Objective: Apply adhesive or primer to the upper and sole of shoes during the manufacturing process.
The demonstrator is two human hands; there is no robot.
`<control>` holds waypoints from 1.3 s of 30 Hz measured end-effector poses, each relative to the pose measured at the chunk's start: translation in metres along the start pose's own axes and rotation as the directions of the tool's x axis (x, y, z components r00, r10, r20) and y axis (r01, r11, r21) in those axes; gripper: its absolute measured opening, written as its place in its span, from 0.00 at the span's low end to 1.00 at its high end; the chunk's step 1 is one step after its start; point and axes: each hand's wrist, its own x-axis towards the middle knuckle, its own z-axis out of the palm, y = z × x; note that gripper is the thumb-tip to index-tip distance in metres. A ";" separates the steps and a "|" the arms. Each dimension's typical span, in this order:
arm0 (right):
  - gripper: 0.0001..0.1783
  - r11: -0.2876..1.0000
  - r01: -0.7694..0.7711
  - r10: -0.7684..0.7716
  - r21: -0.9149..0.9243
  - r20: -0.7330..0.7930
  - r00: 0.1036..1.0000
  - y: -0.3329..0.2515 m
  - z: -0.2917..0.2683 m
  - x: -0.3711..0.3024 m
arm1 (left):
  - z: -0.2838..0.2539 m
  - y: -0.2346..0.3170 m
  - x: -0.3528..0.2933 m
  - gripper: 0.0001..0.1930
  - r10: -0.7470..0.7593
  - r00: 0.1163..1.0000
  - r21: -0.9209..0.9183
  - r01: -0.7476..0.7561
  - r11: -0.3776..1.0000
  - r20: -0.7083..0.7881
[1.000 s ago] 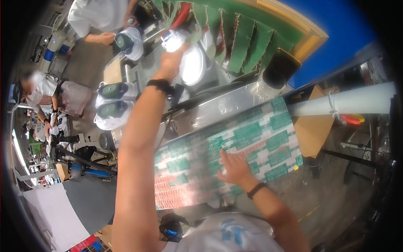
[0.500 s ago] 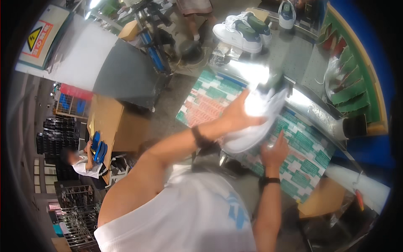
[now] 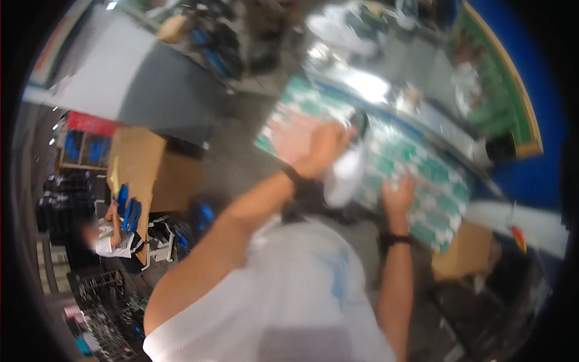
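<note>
My left hand point(image 3: 329, 145) grips a white sneaker point(image 3: 345, 176) by its upper part, where a dark green opening shows near my fingers. The shoe hangs toe toward me over the near edge of a table covered with green, white and pink printed sheeting point(image 3: 431, 193). To the right of the shoe, apart from it, my right hand point(image 3: 398, 196) hovers over the sheeting. Its thumb and fingers look parted, with nothing visible between them, though motion blurs them.
Beyond the table runs a shiny metal edge point(image 3: 368, 84). White and green sneakers point(image 3: 341, 33) stand behind it. On the right are a green panel with a wooden rim point(image 3: 525, 90) and a cardboard box point(image 3: 461, 253). A co-worker point(image 3: 114, 235) sits far left by blue shoes.
The white sneaker has come down and toward me in my left hand, turning more upright. My right hand is now farther from it. The whole view has shifted and blurred.
</note>
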 end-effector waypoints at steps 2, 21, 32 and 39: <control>0.43 0.995 -0.030 0.028 0.093 0.028 0.999 -0.022 -0.005 -0.022 | -0.028 -0.007 0.017 0.21 0.327 0.932 0.061 -0.339 0.939 0.156; 0.49 0.892 0.448 -0.416 -0.058 0.282 0.865 -0.202 -0.015 0.016 | -0.066 -0.006 0.129 0.45 0.373 0.783 -0.373 -0.195 0.907 0.498; 0.31 0.923 -0.104 -0.063 0.369 0.414 0.908 -0.239 -0.029 0.036 | -0.051 -0.006 0.107 0.44 0.455 0.696 -0.024 -0.534 0.845 0.555; 0.33 0.851 0.118 -0.409 0.511 0.507 0.759 -0.287 -0.035 -0.026 | -0.052 -0.018 0.106 0.51 0.507 0.698 -0.039 -0.569 0.821 0.506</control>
